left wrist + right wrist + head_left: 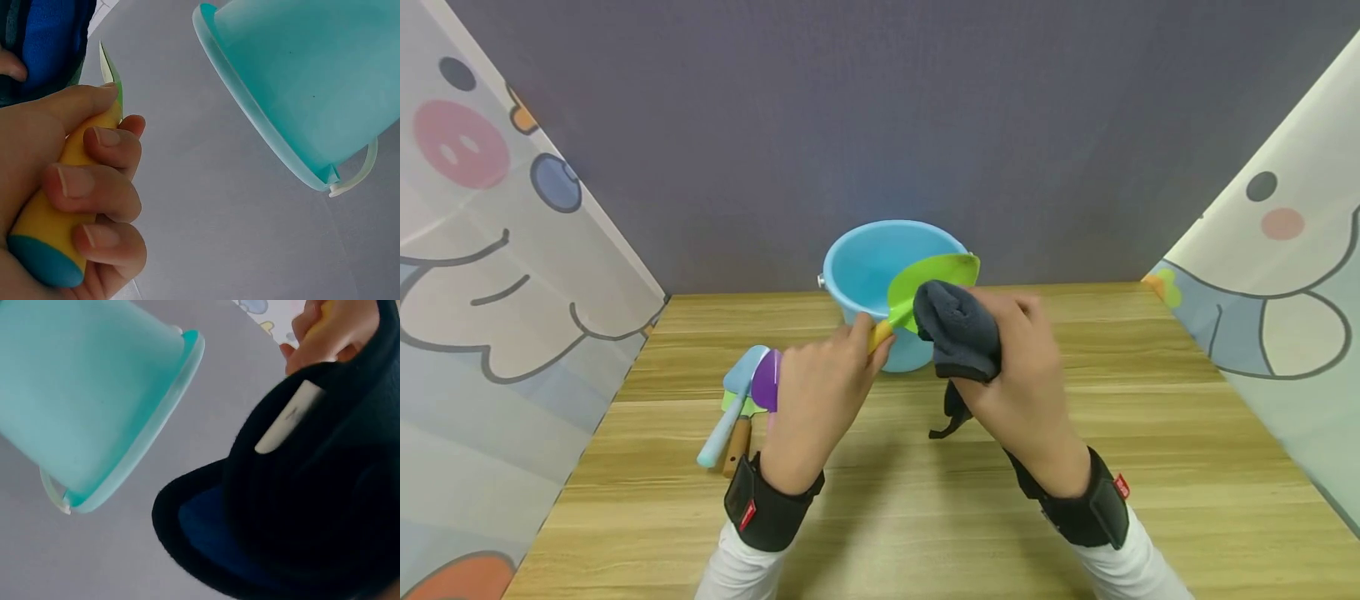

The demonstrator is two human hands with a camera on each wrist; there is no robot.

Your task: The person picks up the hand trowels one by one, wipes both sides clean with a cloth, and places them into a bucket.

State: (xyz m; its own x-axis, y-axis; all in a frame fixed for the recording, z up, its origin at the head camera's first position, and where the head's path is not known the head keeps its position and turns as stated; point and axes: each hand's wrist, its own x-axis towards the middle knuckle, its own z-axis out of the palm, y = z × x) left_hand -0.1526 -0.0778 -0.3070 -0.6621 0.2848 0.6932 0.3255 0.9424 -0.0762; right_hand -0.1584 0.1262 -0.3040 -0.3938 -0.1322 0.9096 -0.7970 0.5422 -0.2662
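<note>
My left hand (820, 396) grips the yellow handle (76, 150) of a small trowel, its blue-green butt showing below the fingers in the left wrist view. The trowel's bright green blade (936, 272) points up and to the right, overlapping the bucket's rim in the head view. In my right hand (1026, 379) is a bunched dark grey cloth (957, 325), held against the lower right part of the blade, which it covers. A loose end of the cloth hangs below that hand. Seen from the right wrist, the cloth shows a white label (290, 417).
A light blue bucket (842, 287) stands upright at the table's back edge, behind the hands. Left of the left hand lie more hand tools: a light blue trowel (718, 432), a purple one (765, 382) and a brown handle (738, 448). A dark grey wall and cartoon-printed side panels enclose the wooden table (1150, 433).
</note>
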